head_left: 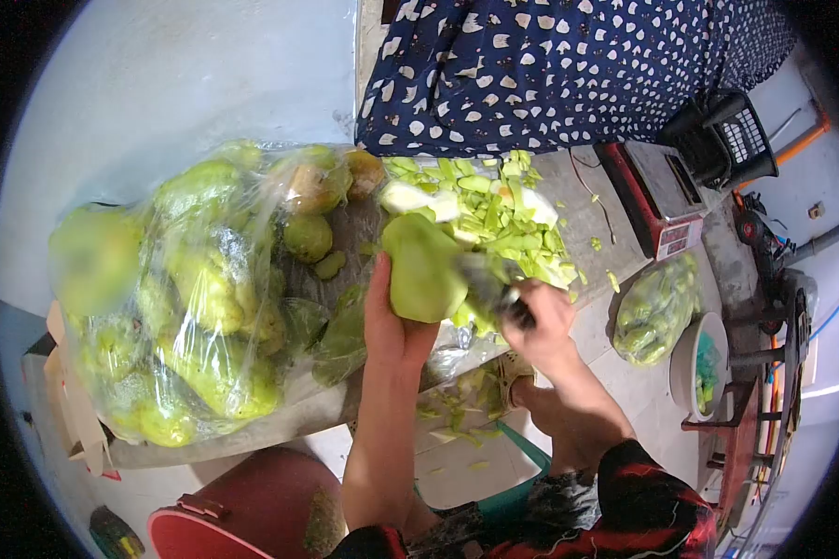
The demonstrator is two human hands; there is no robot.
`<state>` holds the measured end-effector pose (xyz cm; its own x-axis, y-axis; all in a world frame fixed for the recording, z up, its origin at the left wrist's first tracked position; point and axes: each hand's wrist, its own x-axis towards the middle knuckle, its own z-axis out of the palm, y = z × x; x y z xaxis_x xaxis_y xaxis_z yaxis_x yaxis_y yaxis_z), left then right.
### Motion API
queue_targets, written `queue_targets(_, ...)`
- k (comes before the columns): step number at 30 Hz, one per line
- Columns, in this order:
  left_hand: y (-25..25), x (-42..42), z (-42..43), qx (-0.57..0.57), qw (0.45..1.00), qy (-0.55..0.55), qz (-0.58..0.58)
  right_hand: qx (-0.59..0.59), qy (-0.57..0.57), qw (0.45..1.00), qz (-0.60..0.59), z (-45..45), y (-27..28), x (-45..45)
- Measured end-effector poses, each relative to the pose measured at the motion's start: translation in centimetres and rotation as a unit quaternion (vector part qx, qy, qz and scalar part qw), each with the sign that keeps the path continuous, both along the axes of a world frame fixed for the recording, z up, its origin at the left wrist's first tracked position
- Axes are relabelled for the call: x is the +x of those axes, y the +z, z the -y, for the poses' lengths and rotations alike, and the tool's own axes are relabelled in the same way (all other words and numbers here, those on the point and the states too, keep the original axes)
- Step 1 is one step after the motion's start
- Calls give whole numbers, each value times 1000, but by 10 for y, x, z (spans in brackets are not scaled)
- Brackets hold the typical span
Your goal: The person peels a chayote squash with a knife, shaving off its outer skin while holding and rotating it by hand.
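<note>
My left hand is closed round the lower side of a pale green, pear-shaped fruit, which looks like a green papaya, its skin partly pared. My right hand grips a black-handled cutting tool. Its blade is smeared by motion against the fruit's right side, so I cannot tell whether it is a knife or a peeler. Behind the fruit, a heap of green peelings covers the worktop. Pale peeled fruit lies among them.
At left stands a big clear plastic bag full of green fruit. A red scale, a bagged green bundle and a white bucket are at right. Below sits a red bin. Patterned blue cloth hangs behind.
</note>
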<state>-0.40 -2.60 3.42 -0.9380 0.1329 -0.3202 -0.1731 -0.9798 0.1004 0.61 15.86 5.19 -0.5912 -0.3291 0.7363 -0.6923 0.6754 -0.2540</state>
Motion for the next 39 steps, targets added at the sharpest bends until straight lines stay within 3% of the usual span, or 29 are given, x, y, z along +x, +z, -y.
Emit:
queue_targets(4,1,2,0,4,999,-29,-40,46,95,992,-65,8,-1,2)
queue_targets(18,-2,7,-10,9,994,-30,-100,53,94,991,-85,15,4,4)
queue_targets(23,5,9,-10,-46,998,23,-27,12,-6,998,69,-1,-14,-2)
queue_targets(30,10,11,4,-56,983,-74,-156,15,88,996,-1,8,18,11)
queue_targets(35,6,14,7,-122,984,-43,-122,0,-18,994,106,-1,-7,0)
queue_targets(39,-1,10,8,-107,988,-42,-101,12,35,998,53,9,21,10)
